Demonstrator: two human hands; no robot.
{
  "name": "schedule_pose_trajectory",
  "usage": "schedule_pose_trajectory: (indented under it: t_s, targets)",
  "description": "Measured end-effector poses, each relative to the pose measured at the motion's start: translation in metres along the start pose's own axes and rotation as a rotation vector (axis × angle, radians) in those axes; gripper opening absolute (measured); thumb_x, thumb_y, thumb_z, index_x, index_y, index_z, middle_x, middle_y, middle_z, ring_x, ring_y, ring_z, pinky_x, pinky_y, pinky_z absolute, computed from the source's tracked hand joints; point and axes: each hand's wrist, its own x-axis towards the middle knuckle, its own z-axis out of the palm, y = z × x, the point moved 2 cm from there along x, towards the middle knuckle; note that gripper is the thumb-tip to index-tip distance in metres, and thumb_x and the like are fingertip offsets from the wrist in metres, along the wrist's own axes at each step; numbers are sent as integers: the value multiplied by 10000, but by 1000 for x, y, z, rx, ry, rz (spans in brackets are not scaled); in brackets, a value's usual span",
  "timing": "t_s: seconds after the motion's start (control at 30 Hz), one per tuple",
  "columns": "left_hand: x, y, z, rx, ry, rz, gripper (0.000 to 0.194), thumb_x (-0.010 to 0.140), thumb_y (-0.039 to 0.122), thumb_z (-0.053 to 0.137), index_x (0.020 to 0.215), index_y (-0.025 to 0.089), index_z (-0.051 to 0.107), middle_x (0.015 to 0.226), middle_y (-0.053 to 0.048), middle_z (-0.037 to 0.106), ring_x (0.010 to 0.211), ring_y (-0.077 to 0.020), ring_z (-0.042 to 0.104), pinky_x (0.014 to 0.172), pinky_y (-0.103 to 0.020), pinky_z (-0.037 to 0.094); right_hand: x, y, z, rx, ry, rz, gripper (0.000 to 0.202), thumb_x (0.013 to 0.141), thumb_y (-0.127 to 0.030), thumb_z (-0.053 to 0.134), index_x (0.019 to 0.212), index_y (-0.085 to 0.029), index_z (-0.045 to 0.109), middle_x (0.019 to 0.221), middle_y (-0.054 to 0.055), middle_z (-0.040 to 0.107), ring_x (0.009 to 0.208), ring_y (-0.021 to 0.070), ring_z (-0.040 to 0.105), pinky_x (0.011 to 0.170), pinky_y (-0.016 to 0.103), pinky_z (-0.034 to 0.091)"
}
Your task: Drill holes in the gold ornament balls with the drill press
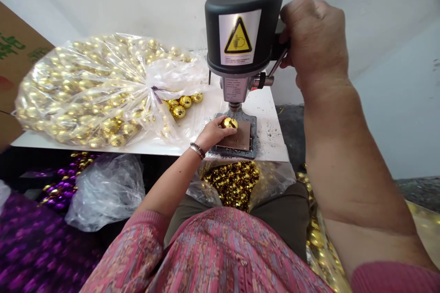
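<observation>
A dark drill press (244,23) with a yellow warning sign stands on the white table. Its thin bit points down at a shiny gold ball (230,123) on a brown board (242,136). With thumb and fingers, my left hand (213,132) grips the ball from the left, close under the bit. My right hand (316,39) is raised at the machine's right side, its fingers wrapped round the feed lever (279,62). Part of that lever is hidden behind the fingers. Dark shavings lie around the metal base (253,123).
A large clear bag (85,91) of gold balls covers the table's left, with several loose gold balls (179,111) beside its knot. Below the front edge, an open bag of gold balls (233,183) sits between my legs. Purple balls (37,242) fill the lower left; a cardboard box (17,55) stands behind.
</observation>
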Motion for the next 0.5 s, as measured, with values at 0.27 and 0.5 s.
schedule_pose_trajectory:
  t_s: [0.27, 0.5]
  targets:
    - [1, -5, 15, 76, 13, 72, 773, 698, 137, 952, 1445, 190, 759, 1160, -65, 806, 1065, -252, 721, 1047, -382, 584, 2, 0, 0, -34, -33, -52, 274, 1061, -252, 496, 798, -178, 483, 717, -63, 439, 624, 12, 340, 620, 239, 281]
    - [-1, -6, 17, 51, -7, 25, 785, 741, 130, 924, 1499, 153, 718, 1149, -54, 827, 1008, -215, 729, 989, -341, 589, -42, 12, -17, -136, 4, -365, 352, 966, -238, 617, 729, -211, 357, 638, -70, 349, 634, 39, 303, 645, 254, 290]
